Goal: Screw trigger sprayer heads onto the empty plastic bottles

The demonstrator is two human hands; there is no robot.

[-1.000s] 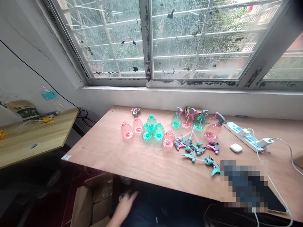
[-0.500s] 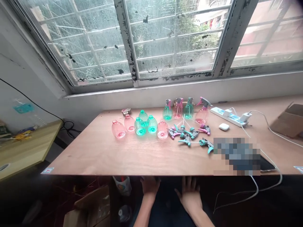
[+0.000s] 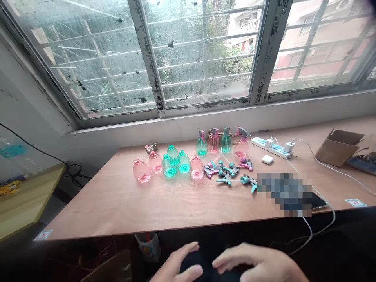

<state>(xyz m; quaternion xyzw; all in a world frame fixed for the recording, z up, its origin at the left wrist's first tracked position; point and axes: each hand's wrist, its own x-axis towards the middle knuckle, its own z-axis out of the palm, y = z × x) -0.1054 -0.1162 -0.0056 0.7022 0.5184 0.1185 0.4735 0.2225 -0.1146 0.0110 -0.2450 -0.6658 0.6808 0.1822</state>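
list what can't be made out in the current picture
Head view: dark device, mostly masked by pixel blocks.
Head view: left hand and right hand, forearms cut by the bottom edge.
Head view: corner label, print too small.
Head view: spray heads, partly hidden by one another.

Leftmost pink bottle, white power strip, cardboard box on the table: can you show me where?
Leftmost pink bottle [image 3: 141,171]: head view, on its round body.
White power strip [image 3: 277,149]: head view, on its top face.
Cardboard box [image 3: 335,151]: head view, on its side.
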